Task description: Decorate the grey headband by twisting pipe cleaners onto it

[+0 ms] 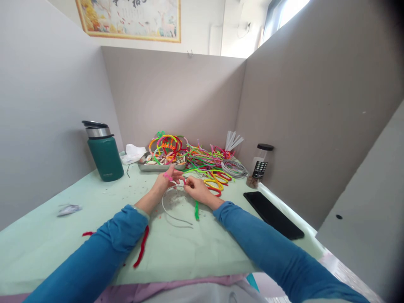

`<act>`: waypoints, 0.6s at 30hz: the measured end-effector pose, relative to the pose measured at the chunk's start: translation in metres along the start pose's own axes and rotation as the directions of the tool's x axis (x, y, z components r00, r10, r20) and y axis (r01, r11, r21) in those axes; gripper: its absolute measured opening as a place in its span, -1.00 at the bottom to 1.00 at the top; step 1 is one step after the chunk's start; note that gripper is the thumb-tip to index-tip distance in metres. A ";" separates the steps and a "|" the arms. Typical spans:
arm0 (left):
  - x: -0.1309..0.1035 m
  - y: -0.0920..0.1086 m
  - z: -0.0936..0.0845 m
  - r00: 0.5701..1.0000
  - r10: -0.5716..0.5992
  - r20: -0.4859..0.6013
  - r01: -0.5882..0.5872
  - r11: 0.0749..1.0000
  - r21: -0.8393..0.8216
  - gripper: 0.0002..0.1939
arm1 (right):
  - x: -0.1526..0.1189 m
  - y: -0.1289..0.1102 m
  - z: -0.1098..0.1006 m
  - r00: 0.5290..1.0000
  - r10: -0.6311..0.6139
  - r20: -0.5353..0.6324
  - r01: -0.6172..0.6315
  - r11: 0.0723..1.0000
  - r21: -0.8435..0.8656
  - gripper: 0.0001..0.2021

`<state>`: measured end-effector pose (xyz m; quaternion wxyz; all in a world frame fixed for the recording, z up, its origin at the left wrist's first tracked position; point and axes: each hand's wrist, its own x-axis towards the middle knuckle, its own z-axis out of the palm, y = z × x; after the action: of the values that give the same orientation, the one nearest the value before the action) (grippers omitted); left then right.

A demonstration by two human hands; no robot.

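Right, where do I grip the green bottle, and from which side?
Best around the broad body of the green bottle, below the steel neck, from its front right: the left partition stands close, and the tilted black lid looks a poorer hold.

Your left sleeve (94,248) hides whether the 2 red fuzzy pieces (142,248) join beneath it. Where your left hand (167,178) and right hand (198,190) meet the grey wire (170,216), the grip is too small to tell. The top edge crops the poster (129,21); the jar's label (259,169) is unreadably small.
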<state>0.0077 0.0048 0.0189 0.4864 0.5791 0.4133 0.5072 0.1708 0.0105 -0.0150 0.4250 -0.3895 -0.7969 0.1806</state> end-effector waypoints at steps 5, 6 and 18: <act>0.006 -0.010 -0.003 0.997 0.060 0.053 -0.070 0.975 0.210 -0.47 | 0.001 0.002 0.001 1.000 -0.020 0.005 0.020 1.000 -0.009 -0.96; 0.007 -0.012 -0.003 0.996 0.061 0.069 -0.075 0.972 0.225 -0.48 | 0.001 0.002 0.001 1.000 -0.021 0.007 0.021 1.000 -0.007 -0.95; 0.011 -0.022 -0.005 0.948 0.274 0.161 -0.309 0.685 0.660 -0.81 | 0.001 0.002 0.002 1.000 0.005 0.002 -0.005 1.000 -0.004 -0.95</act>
<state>0.0047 0.0202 -0.0010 0.1651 0.7865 0.4597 0.3780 0.1702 0.0125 -0.0169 0.4229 -0.3922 -0.7967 0.1806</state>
